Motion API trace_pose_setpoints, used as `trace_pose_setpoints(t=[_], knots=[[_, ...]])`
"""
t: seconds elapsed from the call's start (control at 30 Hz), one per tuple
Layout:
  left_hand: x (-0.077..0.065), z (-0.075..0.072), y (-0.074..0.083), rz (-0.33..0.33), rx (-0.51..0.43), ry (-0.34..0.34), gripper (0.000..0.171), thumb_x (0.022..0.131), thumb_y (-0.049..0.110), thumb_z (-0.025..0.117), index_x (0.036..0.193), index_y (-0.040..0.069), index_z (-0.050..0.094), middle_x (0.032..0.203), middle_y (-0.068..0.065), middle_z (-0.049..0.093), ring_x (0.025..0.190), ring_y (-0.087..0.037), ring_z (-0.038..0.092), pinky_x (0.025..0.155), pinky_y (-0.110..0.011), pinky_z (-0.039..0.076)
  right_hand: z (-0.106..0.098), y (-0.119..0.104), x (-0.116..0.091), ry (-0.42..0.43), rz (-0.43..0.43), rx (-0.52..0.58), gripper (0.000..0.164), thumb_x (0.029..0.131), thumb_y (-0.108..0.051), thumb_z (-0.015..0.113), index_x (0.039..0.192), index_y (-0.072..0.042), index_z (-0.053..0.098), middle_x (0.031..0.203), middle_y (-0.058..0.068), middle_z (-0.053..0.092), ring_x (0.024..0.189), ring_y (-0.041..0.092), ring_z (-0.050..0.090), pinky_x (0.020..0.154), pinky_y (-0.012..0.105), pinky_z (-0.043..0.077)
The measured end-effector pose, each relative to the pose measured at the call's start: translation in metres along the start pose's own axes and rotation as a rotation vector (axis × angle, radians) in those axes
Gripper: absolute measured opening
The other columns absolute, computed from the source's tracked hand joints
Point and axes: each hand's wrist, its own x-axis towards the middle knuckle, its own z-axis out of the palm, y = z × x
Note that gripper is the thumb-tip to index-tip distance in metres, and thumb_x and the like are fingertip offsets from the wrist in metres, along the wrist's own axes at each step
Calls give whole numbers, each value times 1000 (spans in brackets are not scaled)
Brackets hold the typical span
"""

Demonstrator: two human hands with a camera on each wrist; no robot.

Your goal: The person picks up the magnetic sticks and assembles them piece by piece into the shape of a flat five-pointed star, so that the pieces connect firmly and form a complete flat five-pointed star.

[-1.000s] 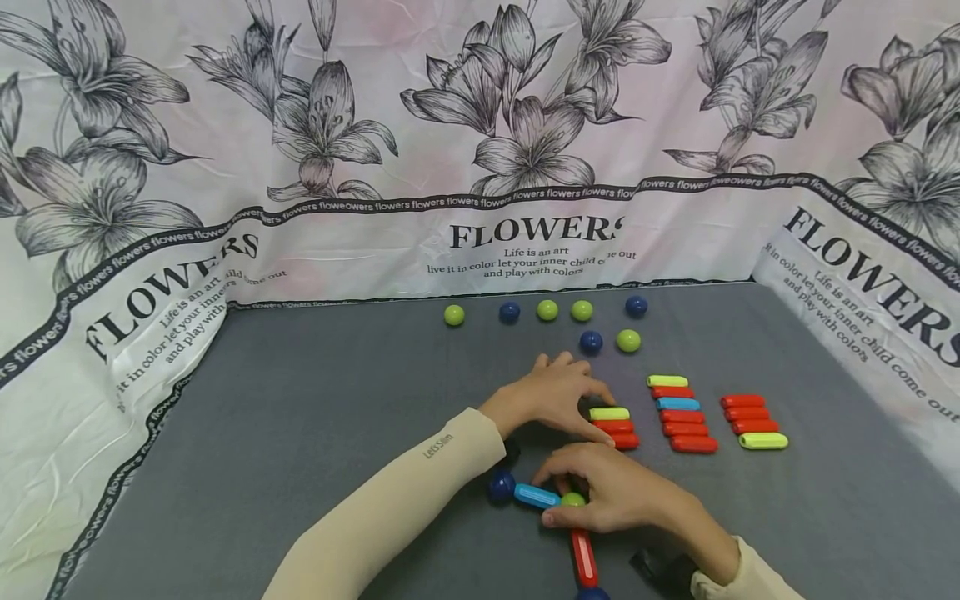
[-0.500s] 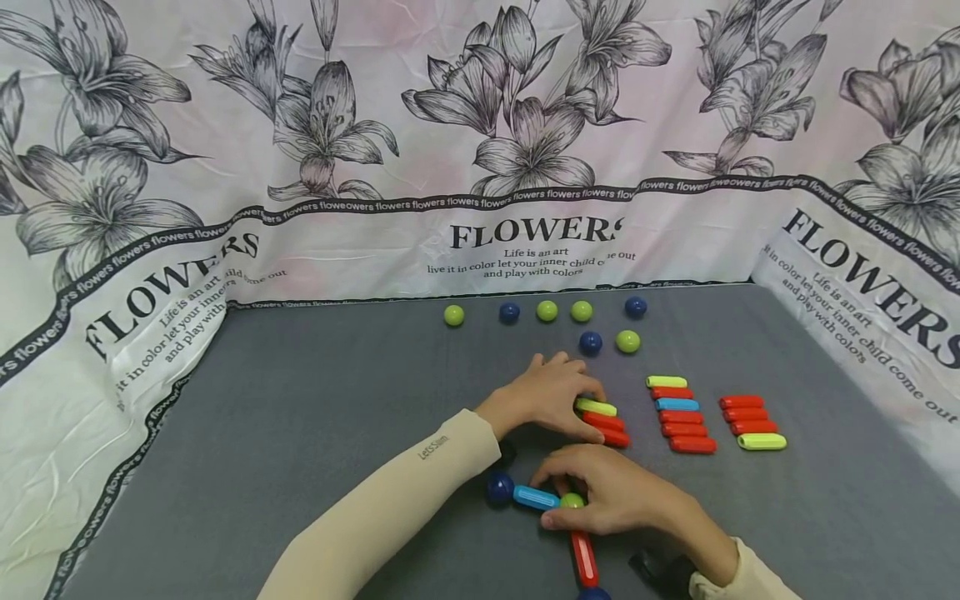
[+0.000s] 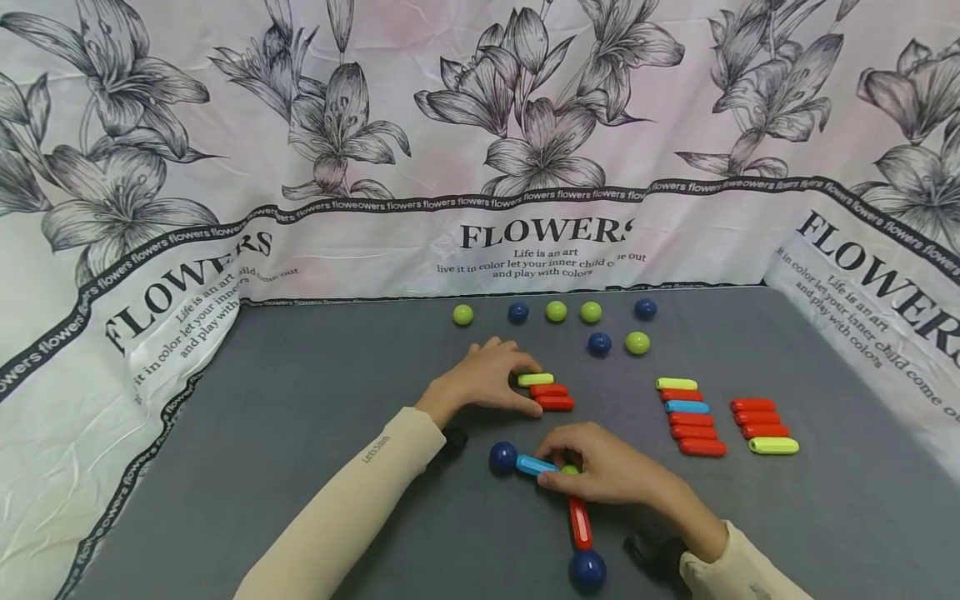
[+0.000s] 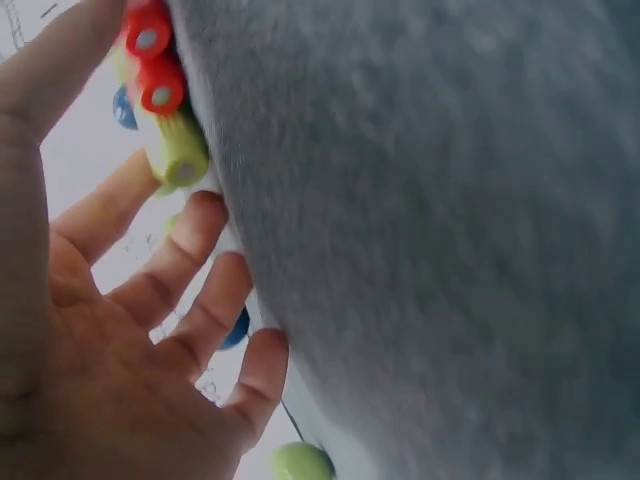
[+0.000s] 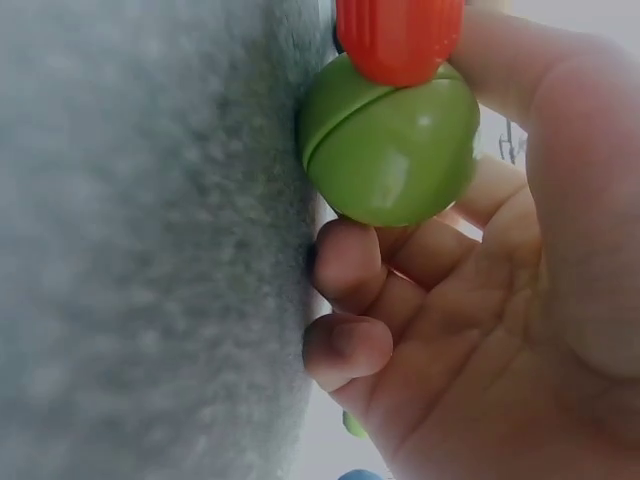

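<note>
My left hand [image 3: 483, 379] holds three short building sticks side by side between thumb and index finger. One is a yellow stick [image 3: 536, 380] on the far side; the others are a red stick [image 3: 549, 390] and a second red stick [image 3: 555, 403]. The other fingers of that hand spread out beyond them. Thumb and fingers of my right hand [image 3: 600, 467] grip a green ball [image 5: 395, 150], partly hidden in the head view. Joined to that ball are a blue stick [image 3: 534, 466] ending in a blue ball [image 3: 502, 457] and a red stick [image 3: 580, 523] ending in a larger-looking blue ball [image 3: 587, 571].
Loose green and blue balls [image 3: 599, 344] lie along the back of the grey table [image 3: 300, 400]. To the right are two columns of sticks, one with a blue stick [image 3: 687, 407] in it, the other with a yellow stick [image 3: 774, 446] nearest. A flower-printed cloth [image 3: 360, 250] encloses the table.
My left hand has slid the three sticks to the left and slightly away. The right hand and the joined piece have shifted a little away from me, bringing the near blue ball fully into view.
</note>
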Motion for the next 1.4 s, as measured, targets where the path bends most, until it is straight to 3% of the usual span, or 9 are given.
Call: trace_pose_setpoints(t=[0.13,0.33,0.53,0.77,0.9,1.03,1.4], knots=[[-4,-3,-7,5,-25,-8,42,89,44,77,128,30,70,112,4,63,99,-15,47,87,-37,38,-2,3,8,9,0,-6,11,94,-30,74,103,-22,72,79,-12,60,63,-2,50,58,19,43],[-12,-2,-12,-20,-19,47,20,95,28,72,115,25,74,101,3,62,92,-16,48,82,-35,41,-2,5,16,6,33,15,15,93,-28,75,106,-20,72,77,-11,60,61,0,49,56,19,42],[-28,1,-19,-79,-54,72,19,94,26,73,112,23,74,98,3,61,90,-15,51,83,-34,45,-3,3,21,5,62,-9,27,93,-32,76,114,-18,70,78,-9,60,61,2,51,57,21,44],[-50,4,-21,-114,-95,90,27,92,34,74,116,22,72,100,2,60,91,-16,50,82,-35,45,2,0,33,9,22,-95,37,94,-45,72,118,-17,71,75,-12,58,63,0,51,60,21,44],[-60,6,-21,-100,-111,124,29,92,40,74,116,22,73,102,2,61,92,-15,52,83,-36,46,4,0,35,13,16,-90,33,95,-41,71,118,-17,71,75,-13,59,61,-1,49,59,20,43],[-69,9,-23,-87,-137,160,21,94,33,73,111,20,74,100,2,63,91,-14,54,84,-35,47,5,1,35,30,21,-62,30,95,-36,73,117,-16,72,77,-13,61,60,-1,50,58,21,45],[-88,15,-26,-54,-289,231,11,91,23,78,101,21,75,85,6,59,76,-9,51,72,-25,42,7,2,32,144,26,-41,24,92,-28,76,112,-13,74,73,-11,61,57,0,50,55,22,45]])
